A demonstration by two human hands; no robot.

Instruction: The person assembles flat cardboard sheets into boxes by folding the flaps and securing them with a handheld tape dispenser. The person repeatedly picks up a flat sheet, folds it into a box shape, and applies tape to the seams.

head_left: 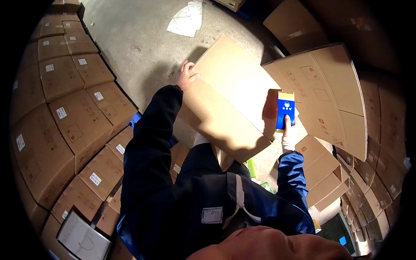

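Note:
A large brown cardboard box (208, 108) lies in front of me, its pale top face brightly lit. My left hand (187, 76) is at its far left corner, fingers bent over the edge and gripping it. In my right hand (289, 127), to the right of the box, is a flat blue packet (285, 108) with a yellow-orange top and white print. The thumb presses on its front; the fingers behind it are hidden. The packet casts a shadow on the cardboard, and I cannot tell whether it touches the box.
Cartons (78, 117) with white labels are stacked high along the left, more cartons (372, 160) along the right. A large flattened cardboard sheet (323, 93) stands at the right, with an opened box (318, 167) below it. White papers (186, 19) lie on the concrete floor (125, 30).

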